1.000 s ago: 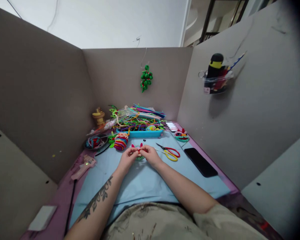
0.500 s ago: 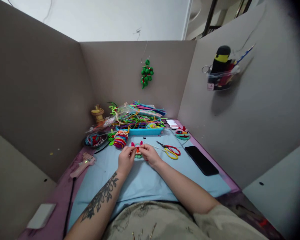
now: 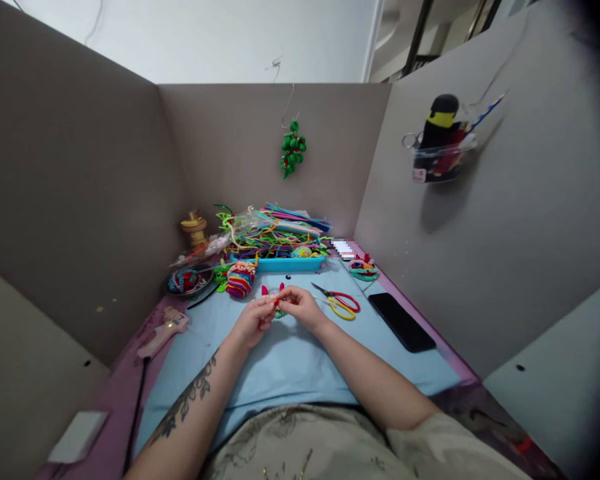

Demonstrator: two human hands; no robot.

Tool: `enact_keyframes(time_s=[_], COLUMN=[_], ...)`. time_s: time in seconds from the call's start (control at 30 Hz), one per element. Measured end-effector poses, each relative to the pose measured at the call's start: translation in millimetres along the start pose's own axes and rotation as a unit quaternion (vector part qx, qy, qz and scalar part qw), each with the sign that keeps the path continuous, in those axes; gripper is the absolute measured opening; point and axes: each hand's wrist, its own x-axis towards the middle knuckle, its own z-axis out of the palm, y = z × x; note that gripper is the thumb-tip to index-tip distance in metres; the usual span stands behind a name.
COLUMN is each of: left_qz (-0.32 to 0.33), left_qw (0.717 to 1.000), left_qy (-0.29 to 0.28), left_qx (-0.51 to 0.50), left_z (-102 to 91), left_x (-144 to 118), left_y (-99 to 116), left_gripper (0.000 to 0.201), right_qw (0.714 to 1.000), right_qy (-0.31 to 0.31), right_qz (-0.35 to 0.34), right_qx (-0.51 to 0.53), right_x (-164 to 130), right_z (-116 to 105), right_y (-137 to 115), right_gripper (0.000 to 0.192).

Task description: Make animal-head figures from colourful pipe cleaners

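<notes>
Left hand [image 3: 253, 321]: our fingertips are pinched shut on the craft piece [image 3: 279, 303], a small red and green pipe-cleaner thing, held from its 9 o'clock side.
Right hand [image 3: 300, 307]: the grip is closed on the same piece from 3 o'clock; whether it also pinches a loose stem we cannot tell.
Where the piece is: mid worktop [image 3: 290, 363], low over the blue mat, between both hands.
Risk, slipping: we judge the piece small and springy, so a loosened pinch could let it untwist or drop onto the mat.
Risk, scissors [image 3: 341, 303]: they lie open just at 3 o'clock of our right hand; a sideways sweep of the wrist could catch the blades.
Risk, phone [image 3: 401, 322]: farther at 3 o'clock, near the worktop edge, where an elbow could nudge it.
Blue tray [image 3: 280, 265]: at 12 o'clock, heaped with pipe cleaners that overhang its rim.
Dark bowl [image 3: 187, 281]: at 10 o'clock, holding coloured scraps.
Wall cup [image 3: 439, 163]: clear, on the right panel, holding a black and yellow item and thin tools.
</notes>
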Motion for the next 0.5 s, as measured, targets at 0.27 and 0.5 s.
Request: enact_keyframes(time_s=[0.27, 0.5], left_qz=[-0.067, 0.204], left_qw=[0.997, 0.94], left_qy=[-0.034, 0.122], left_qx=[-0.031, 0.242], left_z=[2.0, 6.7], left_x=[-5, -3], left_y=[4, -3], left_gripper=[0.022, 0.029], right_qw=[0.996, 0.996], right_qy=[0.004, 0.079], right_qz=[-0.042, -0.005], right_qx=[-0.081, -0.038], right_x=[-4, 2], right_z=[-1, 0], right_y=[-5, 7], right_gripper=[0.013, 0.015])
